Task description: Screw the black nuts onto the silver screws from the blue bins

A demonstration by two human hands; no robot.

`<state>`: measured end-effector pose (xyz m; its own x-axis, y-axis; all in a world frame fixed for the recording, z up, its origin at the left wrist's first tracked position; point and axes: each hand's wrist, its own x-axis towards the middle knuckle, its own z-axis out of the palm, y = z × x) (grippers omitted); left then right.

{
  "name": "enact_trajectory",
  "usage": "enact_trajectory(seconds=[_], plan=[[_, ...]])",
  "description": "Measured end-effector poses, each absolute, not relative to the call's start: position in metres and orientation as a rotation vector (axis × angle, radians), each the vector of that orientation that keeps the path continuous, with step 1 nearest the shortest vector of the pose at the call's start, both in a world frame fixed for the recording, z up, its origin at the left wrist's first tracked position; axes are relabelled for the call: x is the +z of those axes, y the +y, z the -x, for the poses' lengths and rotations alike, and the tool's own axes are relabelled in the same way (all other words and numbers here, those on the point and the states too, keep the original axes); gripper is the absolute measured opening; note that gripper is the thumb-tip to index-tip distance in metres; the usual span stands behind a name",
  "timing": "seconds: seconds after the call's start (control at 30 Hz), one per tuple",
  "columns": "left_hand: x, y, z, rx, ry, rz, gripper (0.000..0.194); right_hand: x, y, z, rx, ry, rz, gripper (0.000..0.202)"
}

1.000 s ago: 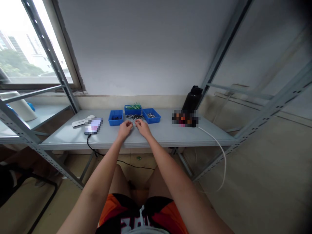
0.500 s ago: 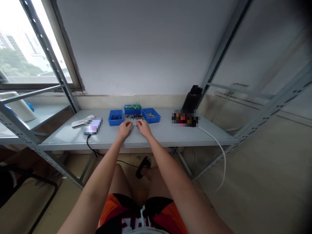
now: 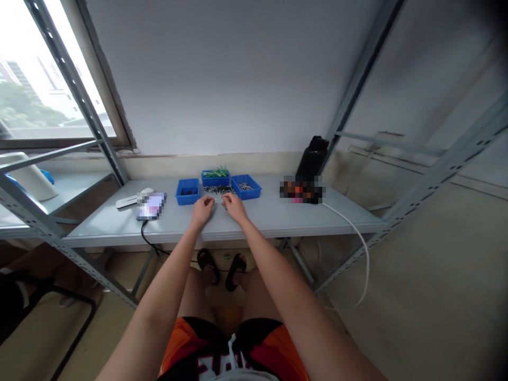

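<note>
Over the front half of the grey shelf table (image 3: 273, 219), my left hand (image 3: 202, 210) is closed in a pinch on a small pale piece, too small to name. Facing it, my right hand (image 3: 234, 206) also pinches; what it holds, if anything, I cannot make out. Just beyond my fingertips lies a loose pile of small black and silvery parts (image 3: 219, 189). Around the pile stand a left blue bin (image 3: 188, 200) with dark pieces, a back blue bin (image 3: 216, 181) with green slender pieces, and a right blue bin (image 3: 250, 194) with small silvery pieces.
On the left lie a phone (image 3: 152, 205) with a black cable and a white flat object (image 3: 130, 201). At the right stand a black bottle (image 3: 313, 161) and a blurred-out colourful item (image 3: 301, 191) beside a white cable (image 3: 349, 225). Metal shelf posts frame both sides.
Both hands stay nearly in place, fingers pinched; a pale piece now shows at the left fingertips. A second sandalled foot has come into view under the table.
</note>
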<state>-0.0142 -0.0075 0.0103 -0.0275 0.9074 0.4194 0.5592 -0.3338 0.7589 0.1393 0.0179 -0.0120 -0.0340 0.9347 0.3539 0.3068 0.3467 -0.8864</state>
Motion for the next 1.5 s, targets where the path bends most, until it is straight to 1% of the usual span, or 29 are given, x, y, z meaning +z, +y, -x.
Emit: enact_trajectory(seconds=[0.33,0.7,0.93,1.07,1.23,1.4,1.5], plan=[[0.012,-0.008,0.014,1.371,1.531,-1.842,0.020,-0.014,0.018,-0.140,0.728,-1.606,1.159,0.015],[0.012,-0.007,0.014,1.352,1.492,-1.829,0.018,-0.009,0.014,-0.141,0.703,-1.573,1.188,0.017],[0.016,-0.009,0.014,1.440,1.416,-1.771,0.022,-0.008,0.011,-0.139,0.694,-1.746,1.187,0.017],[0.017,-0.010,0.014,1.390,1.327,-1.808,0.019,-0.007,0.008,-0.139,0.659,-1.821,1.143,0.018],[0.012,-0.007,0.013,1.374,1.327,-1.801,0.016,-0.007,0.008,-0.139,0.645,-1.863,1.121,0.019],[0.009,-0.006,0.012,1.399,1.346,-1.679,0.015,-0.006,0.008,-0.138,0.627,-1.727,1.159,0.019],[0.010,-0.007,0.012,1.358,1.389,-1.766,0.014,-0.005,0.007,-0.138,0.644,-1.663,1.136,0.021]])
